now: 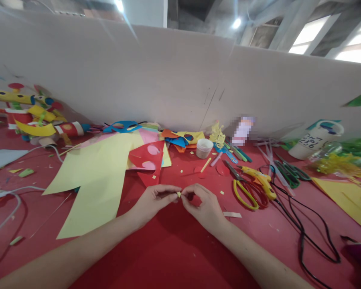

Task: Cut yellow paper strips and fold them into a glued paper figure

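Note:
Near the middle of the red table (168,249), my left hand (155,200) pinches a small pale yellow piece (178,194) between thumb and fingertips. My right hand (202,204) meets it from the other side, its fingers pinched together at the edge of the piece; whether they grip it too is too small to tell. Beyond my left hand lies a red paper shape with pink ovals (147,156). A few tiny yellow squares (222,192) are scattered around. A white cup (204,148) and a small yellow stick (206,165) are farther back.
Large pale yellow paper (99,180) lies at left. Yellow-handled scissors (245,194), a yellow glue gun (260,180) with a black cord, and green-handled scissors (290,172) are at right. A white container (309,140) leans near the back wall; paper crafts (19,116) stand back left.

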A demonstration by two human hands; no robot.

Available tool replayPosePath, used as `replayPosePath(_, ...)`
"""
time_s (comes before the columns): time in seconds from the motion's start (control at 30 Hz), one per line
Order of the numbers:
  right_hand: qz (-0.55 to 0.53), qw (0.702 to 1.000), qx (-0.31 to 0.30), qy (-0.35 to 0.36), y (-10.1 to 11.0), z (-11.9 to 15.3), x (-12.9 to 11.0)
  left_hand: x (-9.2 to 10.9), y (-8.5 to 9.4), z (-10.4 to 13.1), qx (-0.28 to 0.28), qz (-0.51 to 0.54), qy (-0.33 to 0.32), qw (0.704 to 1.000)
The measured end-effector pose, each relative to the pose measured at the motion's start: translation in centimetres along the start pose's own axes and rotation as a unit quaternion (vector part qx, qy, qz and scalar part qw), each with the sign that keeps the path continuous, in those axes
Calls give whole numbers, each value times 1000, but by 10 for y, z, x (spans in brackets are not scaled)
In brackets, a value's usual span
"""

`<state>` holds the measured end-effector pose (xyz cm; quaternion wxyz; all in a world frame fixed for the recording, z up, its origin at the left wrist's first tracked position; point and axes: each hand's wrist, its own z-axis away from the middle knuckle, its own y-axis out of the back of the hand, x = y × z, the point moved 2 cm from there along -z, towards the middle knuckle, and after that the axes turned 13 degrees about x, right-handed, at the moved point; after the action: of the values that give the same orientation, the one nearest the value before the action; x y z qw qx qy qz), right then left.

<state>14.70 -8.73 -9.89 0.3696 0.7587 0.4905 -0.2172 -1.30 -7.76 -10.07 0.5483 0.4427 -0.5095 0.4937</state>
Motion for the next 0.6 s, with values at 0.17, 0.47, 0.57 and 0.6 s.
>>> replayPosePath(0.17,8,1000,0,17,1,0,0,0,-1,0,2,-19,-19,1000)
replayPosePath(0.47,31,997,12,63,1,1,-8,0,-4,5,-1,-37,-59,998)
replayPosePath(0.57,41,996,14,79,1,1,-9,-1,-4,6,-3,-43,-64,997)
replayPosePath(0.6,40,996,12,80,1,1,-9,-1,-4,5,-5,-41,-61,997)
